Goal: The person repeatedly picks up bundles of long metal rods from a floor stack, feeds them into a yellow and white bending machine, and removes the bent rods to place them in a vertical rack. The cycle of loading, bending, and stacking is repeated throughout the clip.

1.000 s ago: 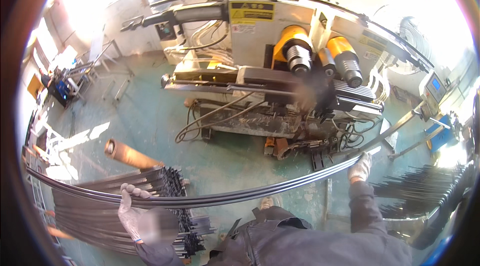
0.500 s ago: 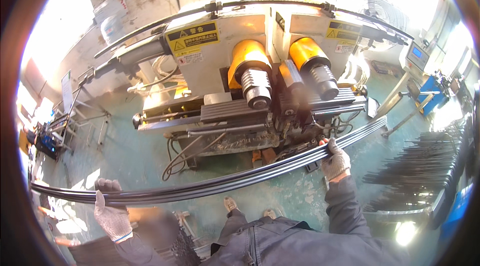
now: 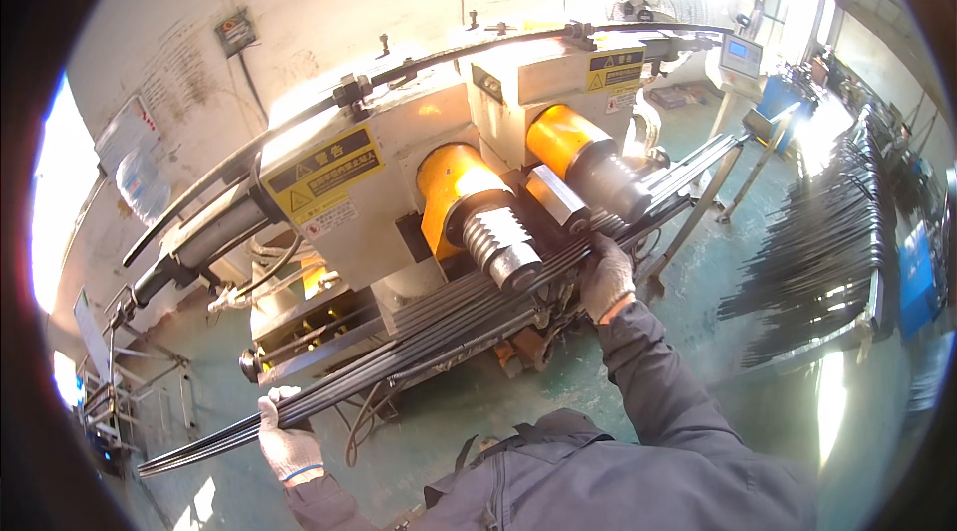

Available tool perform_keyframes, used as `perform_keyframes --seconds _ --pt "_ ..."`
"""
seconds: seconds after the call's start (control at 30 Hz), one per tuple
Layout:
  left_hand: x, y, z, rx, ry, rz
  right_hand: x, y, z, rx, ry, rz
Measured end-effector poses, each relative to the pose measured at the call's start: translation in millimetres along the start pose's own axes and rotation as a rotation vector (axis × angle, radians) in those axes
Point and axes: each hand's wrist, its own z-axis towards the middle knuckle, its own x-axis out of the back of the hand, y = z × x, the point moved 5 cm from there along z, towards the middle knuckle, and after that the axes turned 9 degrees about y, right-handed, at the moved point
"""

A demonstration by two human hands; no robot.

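Observation:
A bundle of several long, thin dark metal rods slants from the lower left up to the right, along the front of a machine. My left hand, in a whitish knit glove, is closed around the rods near their left end. Further right, my right hand, gloved too, grips the bundle just below the grooved metal rollers. One roller sits on a yellow housing; the other roller is on a second yellow housing. The fingers of my right hand are partly hidden.
Many dark rods lie stacked on a rack at the right. A control box with a small screen stands beyond the machine's right end. A metal stand is near the rods' right end. At the left is a metal frame.
Both hands have brought the rod bundle forward and up against the machine front. It now slants more steeply, and the view has turned rightward.

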Motion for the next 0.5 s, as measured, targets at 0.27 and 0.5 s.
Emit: perform_keyframes --seconds 0.27,0.5 --pt "-37.4 -97.5 33.9 0.213 0.088 0.191 9.8 34.0 57.9 0.024 0.069 -0.263" --pt "-20.4 -94.1 53.2 0.235 -0.042 0.085 13.1 42.6 71.0 0.171 0.155 -0.390"
